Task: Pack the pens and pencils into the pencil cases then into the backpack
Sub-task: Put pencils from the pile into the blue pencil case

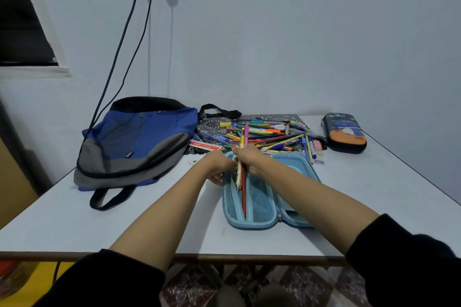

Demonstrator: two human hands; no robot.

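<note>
Over the open blue pencil case (259, 203), both hands work.
Right hand (248, 157) grips a bundle of pencils (241, 154), tips inside the case; left hand (217, 164) pinches its edge. Backpack (134, 142) lies left on the surface (149, 227).

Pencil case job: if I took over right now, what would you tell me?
Right hand: grip shut on a few pens, sliding them into the open blue pencil case.
Left hand: steadying the case's left edge; grip unclear.
Pile of pens and pencils waits behind it. Dark pencil case closed, far right. Backpack on the left.
Done: a few pens in.
Left: pile, both cases, backpack.
</note>
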